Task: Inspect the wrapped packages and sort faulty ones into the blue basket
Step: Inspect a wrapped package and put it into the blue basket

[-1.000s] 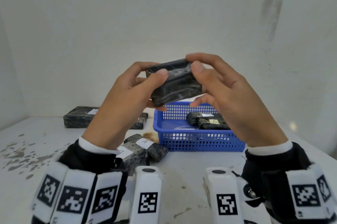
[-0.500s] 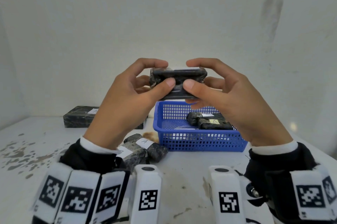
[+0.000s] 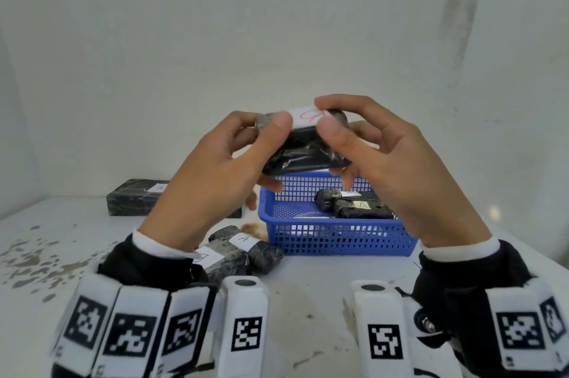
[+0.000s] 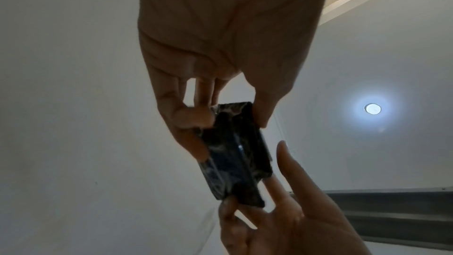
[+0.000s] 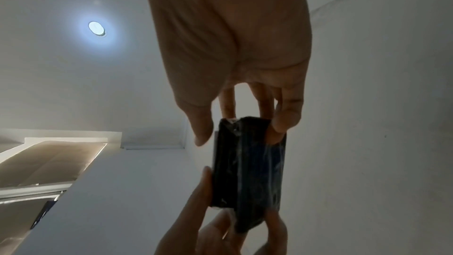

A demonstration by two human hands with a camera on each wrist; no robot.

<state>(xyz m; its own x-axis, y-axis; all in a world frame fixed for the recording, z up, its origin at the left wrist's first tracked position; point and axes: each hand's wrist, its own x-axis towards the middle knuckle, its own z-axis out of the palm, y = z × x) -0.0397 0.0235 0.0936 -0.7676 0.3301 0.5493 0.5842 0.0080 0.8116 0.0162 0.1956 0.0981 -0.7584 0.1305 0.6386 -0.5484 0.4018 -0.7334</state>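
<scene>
Now the black package (image 3: 303, 146), pinched at its ends by the left hand (image 3: 215, 174) and right hand (image 3: 397, 168) above the blue basket (image 3: 338, 239), should be turned slowly so every side is checked.

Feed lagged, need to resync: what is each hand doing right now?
Left hand: grips the wrapped package.
Right hand: pinches the same package's other end.

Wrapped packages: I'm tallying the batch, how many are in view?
6: one held by both hands, two in the blue basket, two near-left, one far-left. More may be hidden.
</scene>
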